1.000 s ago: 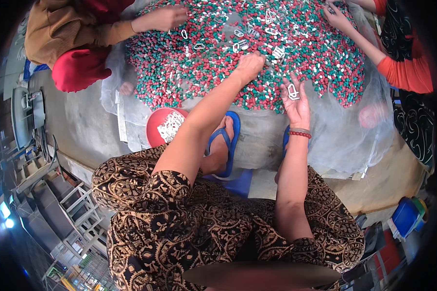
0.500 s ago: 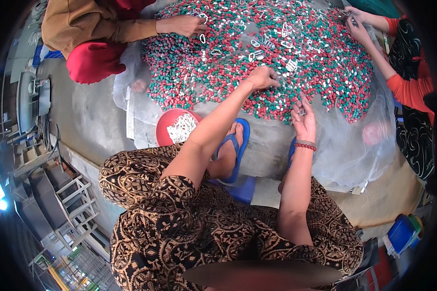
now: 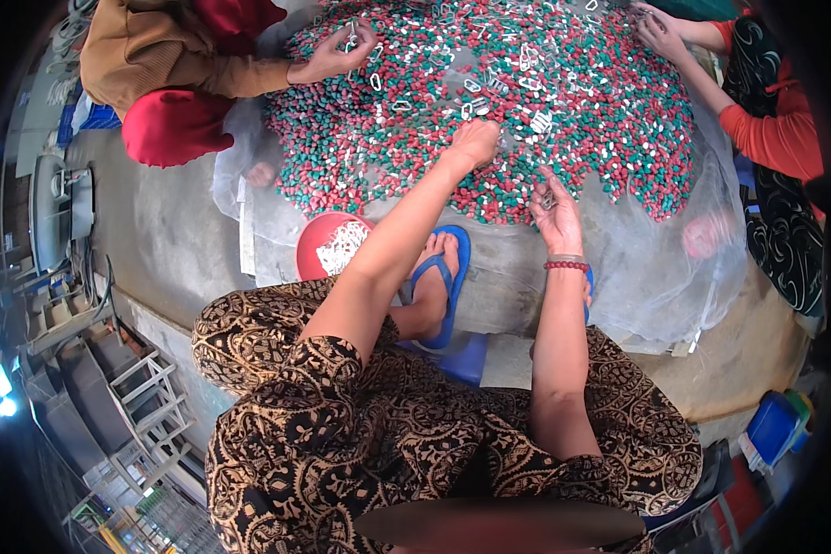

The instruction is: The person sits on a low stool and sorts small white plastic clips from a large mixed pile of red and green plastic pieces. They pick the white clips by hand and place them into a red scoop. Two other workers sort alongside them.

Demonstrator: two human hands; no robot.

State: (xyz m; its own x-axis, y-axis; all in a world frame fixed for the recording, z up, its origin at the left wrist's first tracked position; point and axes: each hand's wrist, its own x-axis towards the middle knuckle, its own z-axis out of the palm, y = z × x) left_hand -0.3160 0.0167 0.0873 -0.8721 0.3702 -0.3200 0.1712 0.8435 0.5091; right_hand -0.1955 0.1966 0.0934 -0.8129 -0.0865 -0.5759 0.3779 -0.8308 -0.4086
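Red, green and white pebble-like pieces (image 3: pixel 609 138) lie spread in a thick layer on a translucent sheet (image 3: pixel 632 268). My left hand (image 3: pixel 476 144) reaches down onto them, its fingers curled and mostly hidden behind the back of the hand. Beside it lie white oval plastic loops (image 3: pixel 472 86) and a small cluster of white pieces (image 3: pixel 540 122). At the near edge of the layer, my right hand (image 3: pixel 558 224) is turned palm up. Its bent fingers hold a small pale piece (image 3: pixel 549 198) whose shape is unclear.
A red bowl (image 3: pixel 307 262) of white loops stands left of my blue-sandalled foot (image 3: pixel 434 282). At the far left a co-worker's hand (image 3: pixel 334 57) holds a white loop above the layer. Another co-worker's hands (image 3: pixel 660 32) work at the far right.
Both my hands have shifted a little left, and the view has moved slightly too. The left co-worker's hand has drawn back from the pieces, raising a white loop.
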